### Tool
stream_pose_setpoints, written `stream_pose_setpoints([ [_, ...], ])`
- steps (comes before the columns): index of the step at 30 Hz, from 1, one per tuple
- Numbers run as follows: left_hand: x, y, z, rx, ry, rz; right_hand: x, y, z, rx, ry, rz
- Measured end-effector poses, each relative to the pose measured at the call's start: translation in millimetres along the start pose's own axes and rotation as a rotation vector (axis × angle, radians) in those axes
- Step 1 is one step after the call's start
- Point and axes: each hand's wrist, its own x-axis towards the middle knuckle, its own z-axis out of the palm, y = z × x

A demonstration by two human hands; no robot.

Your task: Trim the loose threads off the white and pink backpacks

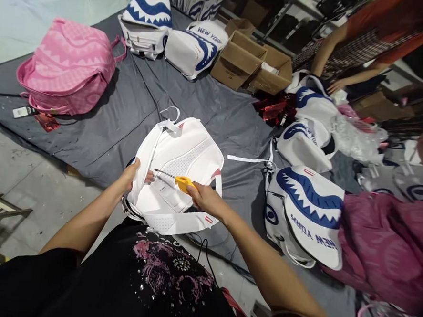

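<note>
A white backpack lies on the grey-covered table close to my body, its padded back panel and straps facing up. My left hand grips the left shoulder strap, with fingertips showing at the strap's inner side. In my right hand is a yellow-handled tool, possibly scissors or a thread cutter. Its thin metal tip points left over the back panel, near my left fingertips. A loose white strap stretches across the table to the right of the backpack.
A pink backpack stands at the left. White-and-blue backpacks stand at the back and right, near cardboard boxes. Dark pink bags lie at the right edge. Across the table, a person's hand rests near more bags.
</note>
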Motion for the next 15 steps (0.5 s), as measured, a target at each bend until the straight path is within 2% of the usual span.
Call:
stream_pose_setpoints([
  [3, -1, 3, 3.1, -0.004, 0.040, -0.027, 1, -6, -1, -0.301, 0.075, 0.057],
  [6, -5, 5, 5.6, -0.010, 0.039, -0.023, 8, -5, -10, -0.377, -0.074, -0.024],
  [7, -7, 5, 6.1, -0.018, 0.039, -0.021, 10, -4, -15, -0.376, -0.075, -0.007],
  [10, -9, 6, 9.0, -0.020, 0.030, -0.025, 17, 5, -28, -0.396, 0.166, 0.172],
  [11, -8, 5, 10.6, -0.004, 0.017, -0.032, 17, 8, -31, -0.407, 0.181, 0.176],
  [14, -6, 0, 13.5, 0.032, -0.013, -0.038, 15, 8, -36, -0.421, 0.001, 0.041],
  [15, -6, -2, 12.3, 0.027, -0.005, -0.035, 15, 4, -37, -0.428, -0.008, 0.028],
])
